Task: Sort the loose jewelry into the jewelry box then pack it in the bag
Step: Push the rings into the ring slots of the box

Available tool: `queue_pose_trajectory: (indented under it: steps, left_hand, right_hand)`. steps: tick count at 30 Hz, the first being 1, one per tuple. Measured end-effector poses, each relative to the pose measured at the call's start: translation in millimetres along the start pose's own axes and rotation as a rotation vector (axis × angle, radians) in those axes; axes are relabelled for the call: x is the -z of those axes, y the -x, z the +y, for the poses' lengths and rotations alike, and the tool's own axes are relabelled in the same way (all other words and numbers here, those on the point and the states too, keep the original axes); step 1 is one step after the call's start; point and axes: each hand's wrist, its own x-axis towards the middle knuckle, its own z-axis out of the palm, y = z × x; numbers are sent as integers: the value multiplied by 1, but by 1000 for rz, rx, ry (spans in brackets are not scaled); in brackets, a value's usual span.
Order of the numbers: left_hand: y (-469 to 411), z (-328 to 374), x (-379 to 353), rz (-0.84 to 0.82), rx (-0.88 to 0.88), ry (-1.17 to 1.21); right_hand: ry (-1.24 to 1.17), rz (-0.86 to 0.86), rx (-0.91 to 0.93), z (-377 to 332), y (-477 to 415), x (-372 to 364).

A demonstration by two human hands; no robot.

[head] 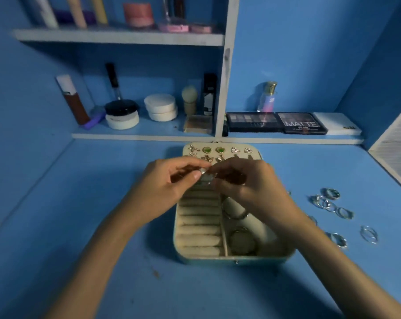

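Both hands were up over the open jewelry box, which sat mid-counter toward the back edge. The left hand pinched a small silver piece between thumb and forefinger, other fingers curled. The right hand nipped the same piece from the other side, fingertips bunched tight. It was too blurred to tell what kind of piece. Below them lay the cream ring rolls, and round bangles sat in the box's right compartment. Earrings lined the raised lid. Loose rings were scattered on the counter toward its right edge, well apart from the box.
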Motion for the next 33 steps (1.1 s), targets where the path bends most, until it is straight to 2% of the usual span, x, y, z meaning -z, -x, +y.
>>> queue_pose_trajectory:
  steps: [4, 8, 11, 17, 21, 24, 33]
  left_hand:
    - [8, -8, 5, 28, -42, -27]
    - [11, -13, 4, 19, -143, -220]
    - [10, -18, 4, -1, -144, -283]
    - [8, -22, 4, 0, -158, -405]
    - [5, -25, 4, -7, -265, -462]
    - [5, -27, 6, 15, -257, -442]
    - [5, -25, 6, 6, -209, -379]
  right_hand:
    - [191, 6, 85, -2, 3, -13]
    - [313, 30, 162, -2, 8, -16]
    - [381, 25, 202, -2, 10, -15]
    - [444, 73, 273, 6, 8, -20]
    - [452, 27, 282, 8, 9, -14]
    - [459, -54, 281, 9, 9, -9]
    - [459, -6, 326, 14, 8, -11]
